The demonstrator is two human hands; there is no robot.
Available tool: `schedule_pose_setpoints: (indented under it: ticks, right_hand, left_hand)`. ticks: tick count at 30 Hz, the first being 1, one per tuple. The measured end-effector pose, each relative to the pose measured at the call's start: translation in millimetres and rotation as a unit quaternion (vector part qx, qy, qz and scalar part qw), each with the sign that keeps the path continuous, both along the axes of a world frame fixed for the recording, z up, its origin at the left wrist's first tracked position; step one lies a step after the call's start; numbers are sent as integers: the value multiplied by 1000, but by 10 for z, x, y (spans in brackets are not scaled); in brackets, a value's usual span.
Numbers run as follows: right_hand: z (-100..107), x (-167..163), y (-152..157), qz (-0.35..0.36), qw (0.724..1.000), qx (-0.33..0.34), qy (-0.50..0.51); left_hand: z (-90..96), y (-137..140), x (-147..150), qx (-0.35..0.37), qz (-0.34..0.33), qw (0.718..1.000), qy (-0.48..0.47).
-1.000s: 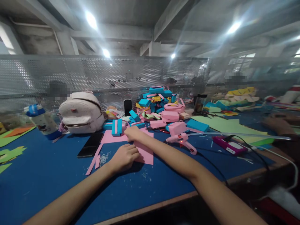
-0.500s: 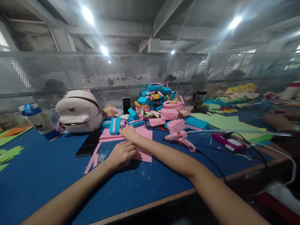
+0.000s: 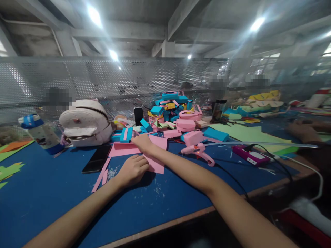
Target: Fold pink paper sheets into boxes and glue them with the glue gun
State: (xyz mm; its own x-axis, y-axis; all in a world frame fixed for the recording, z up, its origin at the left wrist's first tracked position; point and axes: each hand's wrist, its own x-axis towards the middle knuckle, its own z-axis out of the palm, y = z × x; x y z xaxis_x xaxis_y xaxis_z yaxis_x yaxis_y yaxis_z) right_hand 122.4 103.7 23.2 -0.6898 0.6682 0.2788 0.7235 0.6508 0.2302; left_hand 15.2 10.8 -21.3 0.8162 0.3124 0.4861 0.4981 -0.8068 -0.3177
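Note:
My right hand [image 3: 143, 142] reaches across to a small blue paper box [image 3: 126, 135] with a pink strip around it. Its fingers are closed at the box's right side, partly hidden behind the hand. Below and left of my right wrist, my left hand [image 3: 134, 167] rests with its fingers curled at the edge of a pink paper sheet [image 3: 157, 163]. What the left fingers hold, if anything, is hidden. Another part of the pink paper lies under the blue box. Pink paper strips [image 3: 101, 175] lie left of my left hand.
A pile of blue, pink and yellow paper boxes [image 3: 170, 106] stands behind. A pink glue gun [image 3: 198, 150] and a purple power strip [image 3: 250, 155] lie right, with cords. Left are a phone [image 3: 97, 159], white backpack [image 3: 85, 125] and bottle [image 3: 41, 134]. Another person's hand [image 3: 302, 130] shows far right.
The blue box has tipped or shifted slightly away along with my right hand. The pink sheet's near corner has moved a little away, and my left hand now sits slightly apart from my right wrist.

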Motion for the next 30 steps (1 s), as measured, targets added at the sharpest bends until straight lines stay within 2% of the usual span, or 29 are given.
schedule_pose_setpoints:
  ticks: [6,15,30]
  right_hand:
    - [123,142,85,-54,995,31,79]
    - [236,212,91,-102,987,34,116]
    - [395,228,-11,-95,974,60,197]
  left_hand:
    - [-4,9,-3,-18,15,1000,-9]
    - [-46,47,-4,-73,62,995,-24]
    - [-71,62,-18,-117,78,990,-12]
